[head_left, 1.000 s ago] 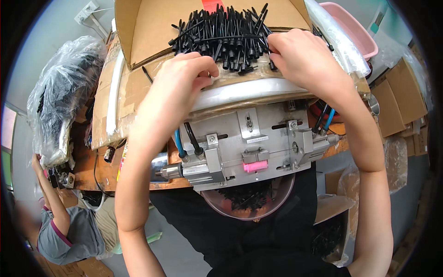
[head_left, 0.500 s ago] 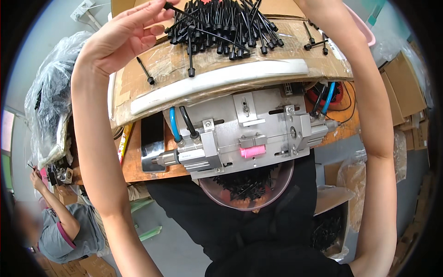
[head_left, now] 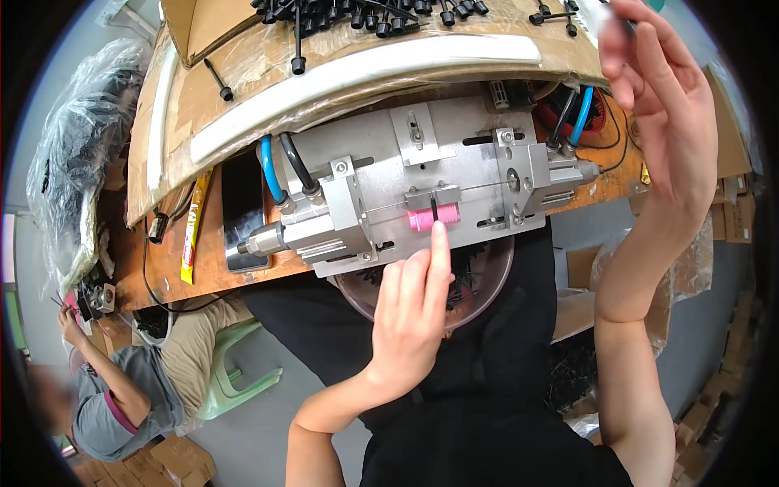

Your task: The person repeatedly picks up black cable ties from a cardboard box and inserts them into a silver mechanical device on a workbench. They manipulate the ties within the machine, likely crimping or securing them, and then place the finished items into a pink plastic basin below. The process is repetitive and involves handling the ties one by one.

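My left hand point(head_left: 410, 312) is in front of the metal fixture point(head_left: 381, 231), index finger stretched forward and the others curled. At that fingertip a thin black stem point(head_left: 434, 210) lies across the pink block point(head_left: 421, 220); the thumb is mostly hidden. Raised at the upper right, my right hand point(head_left: 672, 114) has its fingertips bent around a small dark piece, partly blurred and cut off by the picture's edge. Beyond the fixture, black stems with round caps point(head_left: 381, 23) are heaped on the cardboard point(head_left: 341, 101).
Blue and black hoses point(head_left: 272, 174) run to cylinders at both ends of the fixture. A clear bowl of black parts point(head_left: 503, 272) sits below it. At left are a phone point(head_left: 243, 211), a yellow packet point(head_left: 191, 231), a bagged bundle point(head_left: 85, 130) and a seated person point(head_left: 122, 398).
My left hand has come from the heap down to the pink block, where a black stem now lies. My right hand has come back into view at the upper right. The view has shifted.
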Demonstrator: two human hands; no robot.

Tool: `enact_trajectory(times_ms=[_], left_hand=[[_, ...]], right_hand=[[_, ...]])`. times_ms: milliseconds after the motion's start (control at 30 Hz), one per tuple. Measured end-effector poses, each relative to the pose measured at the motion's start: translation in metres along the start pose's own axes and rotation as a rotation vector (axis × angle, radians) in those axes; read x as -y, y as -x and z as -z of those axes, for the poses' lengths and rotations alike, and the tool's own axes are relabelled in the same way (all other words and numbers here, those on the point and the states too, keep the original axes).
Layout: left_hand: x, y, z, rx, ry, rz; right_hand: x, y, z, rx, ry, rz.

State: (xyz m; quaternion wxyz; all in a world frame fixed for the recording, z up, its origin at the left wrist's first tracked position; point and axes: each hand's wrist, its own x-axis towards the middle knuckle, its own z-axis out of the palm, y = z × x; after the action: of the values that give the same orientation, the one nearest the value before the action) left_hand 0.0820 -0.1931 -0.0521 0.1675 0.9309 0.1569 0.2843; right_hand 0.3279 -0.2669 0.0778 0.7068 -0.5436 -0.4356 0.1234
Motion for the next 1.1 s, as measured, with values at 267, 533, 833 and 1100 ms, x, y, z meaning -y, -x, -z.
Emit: enact_trajectory(times_ms=[267, 533, 833, 1100], left_hand=[[0.007, -0.019, 0.006, -0.073, 0.095, -0.059], [0.010, -0.037, 0.028, -0.188, 0.168, -0.017], [0.029, -0.027, 0.028, -0.197, 0.247, 0.037], [0.040, -0.024, 0.036, -0.225, 0.283, 0.082]], right_hand=[[-0.012, 0.023, 0.000, -0.066, 0.403, 0.088], [-0.048, -0.054, -0.039, 0.318, 1.139, 0.558], [-0.055, -0.084, -0.075, 0.576, 1.113, 0.370], [-0.008, -0.098, -0.079, 0.591, 1.214, 0.158]])
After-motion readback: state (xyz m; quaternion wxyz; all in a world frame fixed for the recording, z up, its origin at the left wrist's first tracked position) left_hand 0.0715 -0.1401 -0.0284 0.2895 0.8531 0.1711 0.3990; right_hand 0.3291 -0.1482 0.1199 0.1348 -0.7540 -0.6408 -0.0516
